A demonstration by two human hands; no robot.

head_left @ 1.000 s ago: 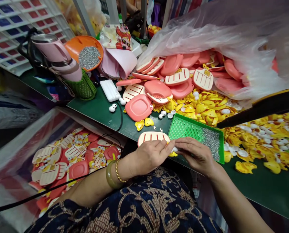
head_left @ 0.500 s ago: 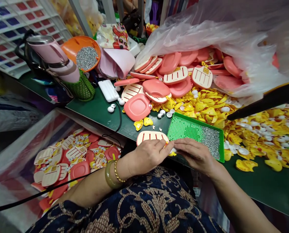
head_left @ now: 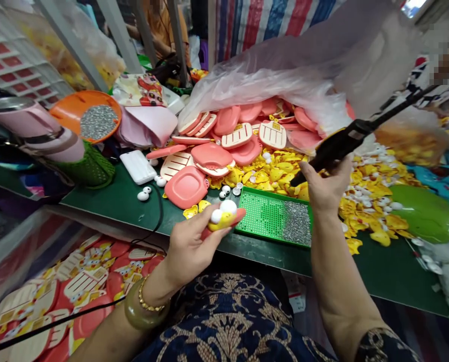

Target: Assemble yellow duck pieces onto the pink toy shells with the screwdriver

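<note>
Left hand point(head_left: 192, 246) is gripping a duck piece point(head_left: 222, 218) with white eyes, fingers closed around it, above the bench point(head_left: 269, 256) front edge. Right hand point(head_left: 326, 183) is standing open just below a black tool point(head_left: 341, 148). Green tray point(head_left: 273, 218) is sitting beyond; pink cases point(head_left: 247, 151) are piling farther back under a plastic bag point(head_left: 265, 75).

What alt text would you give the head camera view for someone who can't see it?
A person's left hand holds a yellow duck-shaped plastic piece with white bead eyes, and the right hand is raised at a black corded tool. A green perforated tray lies on a green workbench before heaps of coral plastic parts and yellow plastic parts.
</note>
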